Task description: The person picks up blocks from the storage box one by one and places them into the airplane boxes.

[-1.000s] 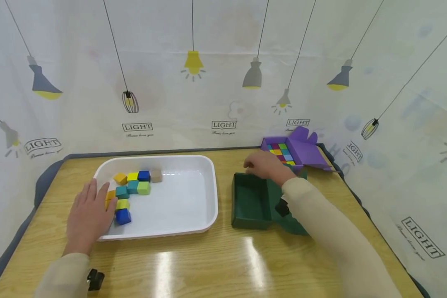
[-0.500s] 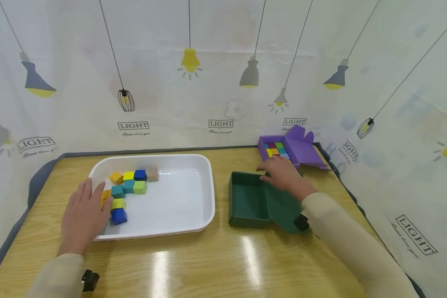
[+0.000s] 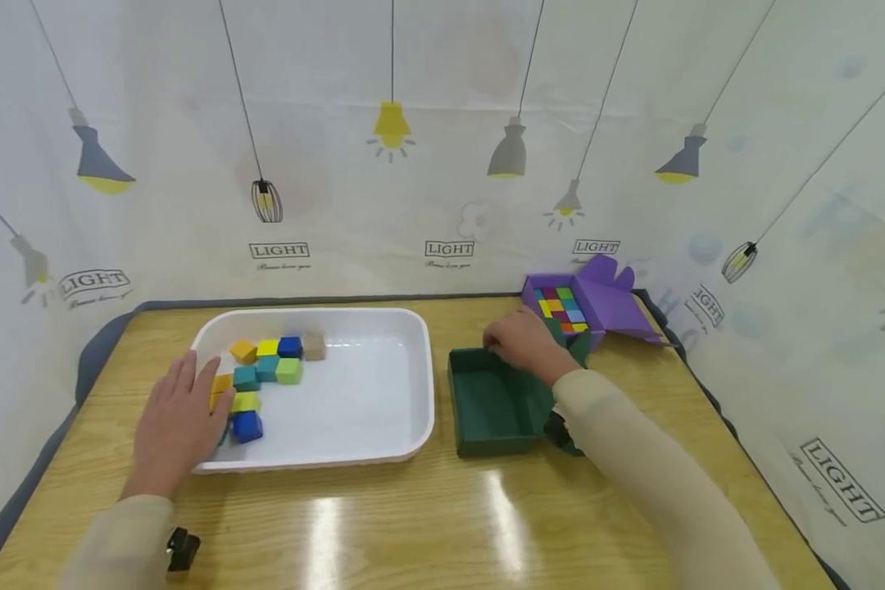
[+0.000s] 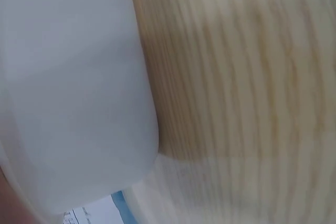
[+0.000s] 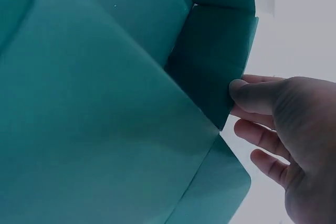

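Note:
My left hand [image 3: 180, 418] lies over the left rim of a white plastic tray [image 3: 369, 410], fingers extended and thumb beside the blocks inside. Several coloured cubes sit in the tray's left half, among them a dark blue cube [image 3: 247, 426], a lime green cube [image 3: 289, 371] and a plain wooden cube [image 3: 314, 346]. Right of the tray stands an open green cardboard box [image 3: 487, 410] with its lid folded to the right. My right hand [image 5: 294, 124] pinches the top edge of the box's far wall between thumb and fingers. In the head view, that hand partly covers the lid.
An open purple box [image 3: 619, 311] filled with coloured cubes stands at the back right, behind the green box. A fabric backdrop [image 3: 354, 205] printed with lamps rises behind the wooden table [image 3: 383, 524] and along its sides.
My right hand has moved left from over the lid and taken hold of the green box's far wall. The box has shifted slightly left. My left hand stays on the tray.

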`<state>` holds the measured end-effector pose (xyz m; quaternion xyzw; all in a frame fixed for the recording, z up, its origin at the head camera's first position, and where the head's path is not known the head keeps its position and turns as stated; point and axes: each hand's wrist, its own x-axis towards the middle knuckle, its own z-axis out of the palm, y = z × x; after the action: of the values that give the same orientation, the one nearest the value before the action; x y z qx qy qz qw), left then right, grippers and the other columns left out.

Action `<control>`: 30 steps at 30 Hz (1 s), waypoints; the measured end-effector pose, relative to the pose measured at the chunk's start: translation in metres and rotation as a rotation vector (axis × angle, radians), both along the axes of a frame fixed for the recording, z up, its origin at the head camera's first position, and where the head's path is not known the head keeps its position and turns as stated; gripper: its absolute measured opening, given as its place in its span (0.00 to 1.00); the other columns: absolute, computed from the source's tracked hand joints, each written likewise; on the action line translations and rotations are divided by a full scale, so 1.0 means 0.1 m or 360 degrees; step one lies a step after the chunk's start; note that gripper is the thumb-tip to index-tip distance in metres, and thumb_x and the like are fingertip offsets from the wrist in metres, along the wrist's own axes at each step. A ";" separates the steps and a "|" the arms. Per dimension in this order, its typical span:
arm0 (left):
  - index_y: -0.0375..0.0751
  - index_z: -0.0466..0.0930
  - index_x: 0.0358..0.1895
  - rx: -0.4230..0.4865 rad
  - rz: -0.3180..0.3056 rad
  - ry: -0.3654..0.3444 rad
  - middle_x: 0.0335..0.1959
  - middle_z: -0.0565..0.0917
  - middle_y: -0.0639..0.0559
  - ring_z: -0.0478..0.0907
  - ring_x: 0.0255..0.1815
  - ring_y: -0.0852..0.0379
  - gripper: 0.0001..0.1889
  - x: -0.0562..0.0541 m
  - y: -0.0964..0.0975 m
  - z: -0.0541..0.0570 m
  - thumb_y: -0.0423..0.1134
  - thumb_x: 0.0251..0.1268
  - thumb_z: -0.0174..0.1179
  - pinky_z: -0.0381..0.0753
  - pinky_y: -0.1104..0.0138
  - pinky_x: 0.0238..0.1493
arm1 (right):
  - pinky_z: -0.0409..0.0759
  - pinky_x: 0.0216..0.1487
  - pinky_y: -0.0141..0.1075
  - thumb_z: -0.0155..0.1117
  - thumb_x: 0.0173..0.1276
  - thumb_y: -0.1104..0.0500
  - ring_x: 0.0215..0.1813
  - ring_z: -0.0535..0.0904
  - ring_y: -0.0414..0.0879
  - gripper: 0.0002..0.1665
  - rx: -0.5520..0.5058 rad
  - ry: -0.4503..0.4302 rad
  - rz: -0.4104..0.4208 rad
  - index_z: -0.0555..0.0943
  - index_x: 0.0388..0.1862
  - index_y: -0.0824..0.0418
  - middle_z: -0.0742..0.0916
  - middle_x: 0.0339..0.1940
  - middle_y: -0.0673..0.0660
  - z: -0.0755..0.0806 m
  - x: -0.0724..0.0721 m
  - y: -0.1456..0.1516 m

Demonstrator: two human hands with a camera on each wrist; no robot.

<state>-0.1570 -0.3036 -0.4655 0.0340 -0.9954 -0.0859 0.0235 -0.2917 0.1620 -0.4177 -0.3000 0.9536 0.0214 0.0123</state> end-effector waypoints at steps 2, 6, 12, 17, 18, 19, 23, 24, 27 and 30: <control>0.30 0.50 0.75 -0.0008 -0.0013 -0.0001 0.76 0.43 0.26 0.41 0.78 0.30 0.36 0.01 -0.06 0.00 0.51 0.75 0.46 0.44 0.36 0.74 | 0.76 0.60 0.51 0.65 0.68 0.58 0.45 0.85 0.48 0.07 0.0017 -0.0003 0.0024 0.89 0.40 0.51 0.91 0.40 0.49 0.00 -0.02 -0.09; 0.29 0.48 0.75 -0.0020 0.0000 -0.0001 0.76 0.45 0.24 0.41 0.77 0.28 0.37 0.03 -0.20 -0.01 0.53 0.76 0.44 0.45 0.36 0.74 | 0.76 0.61 0.51 0.63 0.69 0.58 0.47 0.86 0.48 0.08 0.0026 -0.0022 0.0035 0.89 0.41 0.51 0.91 0.42 0.49 0.00 -0.05 -0.28; 0.29 0.47 0.75 0.0014 0.0039 -0.0021 0.76 0.44 0.24 0.40 0.77 0.28 0.38 0.05 -0.36 0.01 0.56 0.76 0.40 0.43 0.35 0.74 | 0.74 0.65 0.52 0.62 0.70 0.57 0.49 0.86 0.46 0.10 0.0027 -0.0015 0.0014 0.88 0.44 0.49 0.90 0.44 0.47 -0.01 -0.12 -0.51; 0.30 0.47 0.76 0.0048 0.0056 0.0005 0.76 0.43 0.25 0.38 0.77 0.28 0.38 0.04 -0.38 0.00 0.57 0.77 0.39 0.40 0.36 0.75 | 0.72 0.66 0.51 0.62 0.70 0.56 0.51 0.85 0.46 0.11 0.0032 -0.0001 -0.0016 0.88 0.46 0.48 0.90 0.46 0.46 -0.02 -0.14 -0.61; 0.30 0.47 0.76 0.0048 0.0056 0.0012 0.76 0.43 0.25 0.38 0.78 0.29 0.38 0.04 -0.36 0.00 0.56 0.77 0.39 0.40 0.36 0.75 | 0.72 0.66 0.51 0.61 0.71 0.55 0.52 0.85 0.46 0.11 0.0031 0.0000 -0.0026 0.87 0.48 0.48 0.90 0.47 0.47 -0.01 -0.13 -0.61; 0.30 0.47 0.76 0.0046 0.0058 0.0017 0.76 0.43 0.25 0.38 0.78 0.29 0.37 0.03 -0.35 -0.01 0.56 0.77 0.40 0.40 0.36 0.75 | 0.72 0.66 0.51 0.61 0.71 0.55 0.52 0.84 0.46 0.12 0.0027 0.0001 -0.0039 0.86 0.50 0.48 0.89 0.48 0.47 0.00 -0.11 -0.60; 0.29 0.48 0.75 0.0021 0.0063 0.0031 0.76 0.44 0.25 0.40 0.77 0.29 0.36 0.03 -0.33 -0.02 0.53 0.76 0.42 0.42 0.36 0.75 | 0.75 0.64 0.49 0.61 0.71 0.51 0.51 0.84 0.46 0.16 -0.0022 0.0033 -0.0091 0.83 0.55 0.51 0.89 0.49 0.49 0.11 0.05 -0.51; 0.29 0.48 0.75 0.0014 0.0065 0.0030 0.76 0.44 0.25 0.40 0.77 0.29 0.36 0.03 -0.33 -0.02 0.53 0.76 0.43 0.42 0.36 0.75 | 0.77 0.62 0.48 0.61 0.71 0.50 0.51 0.84 0.46 0.17 -0.0036 0.0043 -0.0108 0.83 0.55 0.52 0.89 0.48 0.50 0.14 0.11 -0.48; 0.28 0.49 0.75 -0.0011 0.0064 0.0032 0.76 0.44 0.24 0.40 0.77 0.28 0.36 0.04 -0.34 -0.01 0.52 0.76 0.43 0.43 0.36 0.75 | 0.77 0.61 0.50 0.61 0.71 0.47 0.54 0.82 0.50 0.21 -0.0044 0.0062 -0.0167 0.81 0.58 0.53 0.87 0.52 0.53 0.18 0.29 -0.36; 0.28 0.49 0.75 -0.0019 0.0058 0.0030 0.76 0.44 0.24 0.40 0.77 0.28 0.37 0.06 -0.36 0.01 0.53 0.76 0.43 0.42 0.36 0.75 | 0.75 0.63 0.54 0.58 0.71 0.42 0.60 0.79 0.55 0.28 -0.0039 0.0039 -0.0212 0.77 0.62 0.56 0.84 0.58 0.57 0.13 0.49 -0.26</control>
<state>-0.1514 -0.3392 -0.4649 0.0511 -0.9949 -0.0800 0.0346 -0.2428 0.1358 -0.4045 -0.2357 0.9718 0.0126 -0.0014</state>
